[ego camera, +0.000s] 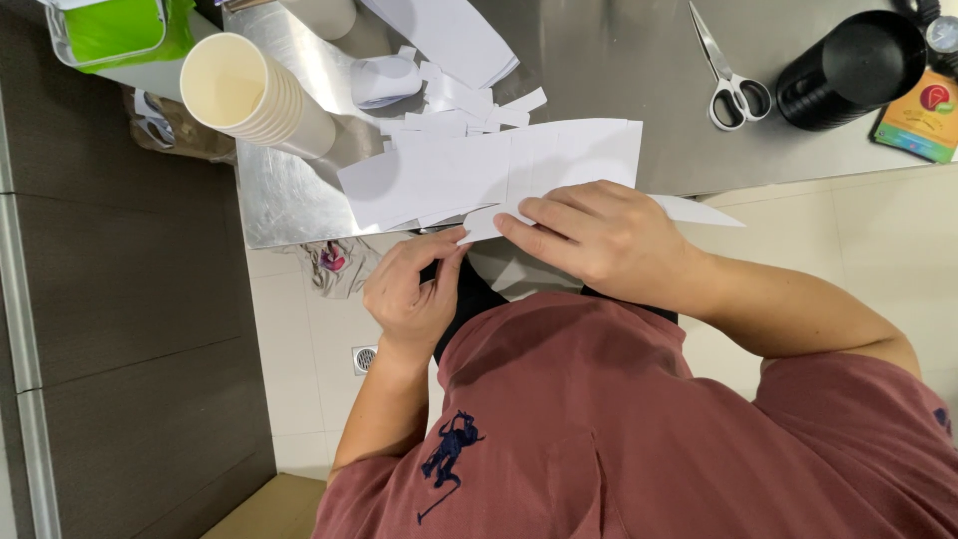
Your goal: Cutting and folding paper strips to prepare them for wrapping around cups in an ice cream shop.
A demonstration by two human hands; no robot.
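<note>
- The fingers [451, 250] of my left hand [411, 289] are curled in, thumb and forefinger pinched on the near corner of a white paper sheet [499, 165] right at the desk's near edge.
- My right hand [604, 235] lies palm down over the same sheet, its fingers [539, 215] stretched flat and pressing the paper's near edge onto the desk; they clamp nothing, they only hold it down.
- The two hands sit just beside each other, fingertips nearly meeting at that corner of the paper.
- A pointed white strip [699, 210] sticks out from under my right hand past the desk's near edge; I think it belongs to the same sheet, but the hand hides the join.
- The sheet spreads across the middle of the steel desk [599, 60], from the near edge toward the centre, overlapping other white pieces.
- Just beyond it lies a heap of small paper scraps [469, 105], and further toward the far edge another white sheet [449, 35].
- A stack of paper cups [254, 95] lies tipped on its side near the desk's left edge, open mouth toward me.
- A green container [115, 30] sits off the far left corner.
- Scissors [728, 75] lie on the right part of the desk, well apart from both hands.
- A black cylindrical pot [848, 65] stands near the far right corner, with a colourful card [923, 120] just beside it.
</note>
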